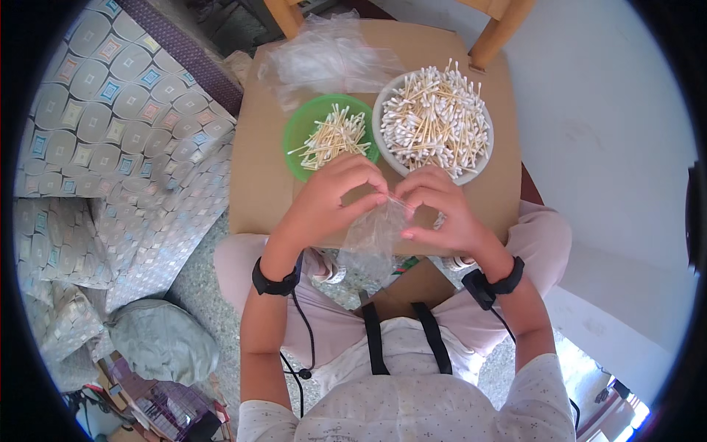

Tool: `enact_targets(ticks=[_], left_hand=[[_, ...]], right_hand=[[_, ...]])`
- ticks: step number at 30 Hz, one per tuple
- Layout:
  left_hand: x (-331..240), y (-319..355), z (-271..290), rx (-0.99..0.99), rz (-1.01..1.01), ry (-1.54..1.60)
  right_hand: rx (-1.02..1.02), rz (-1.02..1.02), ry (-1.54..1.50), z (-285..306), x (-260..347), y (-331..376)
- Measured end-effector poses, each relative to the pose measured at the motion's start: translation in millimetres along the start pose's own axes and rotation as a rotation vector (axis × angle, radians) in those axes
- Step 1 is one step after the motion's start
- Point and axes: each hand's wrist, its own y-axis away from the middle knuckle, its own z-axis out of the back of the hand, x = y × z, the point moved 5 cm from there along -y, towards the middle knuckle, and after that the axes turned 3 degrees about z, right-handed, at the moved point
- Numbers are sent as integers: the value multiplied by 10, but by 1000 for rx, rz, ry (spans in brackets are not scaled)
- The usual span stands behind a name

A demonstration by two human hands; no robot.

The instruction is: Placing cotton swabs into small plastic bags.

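Note:
My left hand [331,195] and my right hand [440,206] pinch the top edge of a small clear plastic bag [372,237] between them, over the near edge of a brown cardboard surface [258,162]. The bag hangs down toward my lap. Just beyond my left hand sits a green bowl [298,132] with a small bunch of wooden cotton swabs [333,138]. Beyond my right hand is a white bowl [383,99] heaped with many cotton swabs [436,121].
A pile of clear plastic bags [324,59] lies at the far left of the cardboard. A patterned cushion [125,140] is to the left, a grey bundle [163,340] on the floor lower left. Wooden chair legs [495,33] stand behind the cardboard.

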Motion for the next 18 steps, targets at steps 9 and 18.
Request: enact_targets(ticks=[9, 18], left_hand=[[15, 93, -167, 83, 320, 1105], [-9, -69, -40, -74, 181, 68]], right_hand=[[30, -177, -332, 2, -12, 21], [-11, -21, 132, 39, -1, -13]])
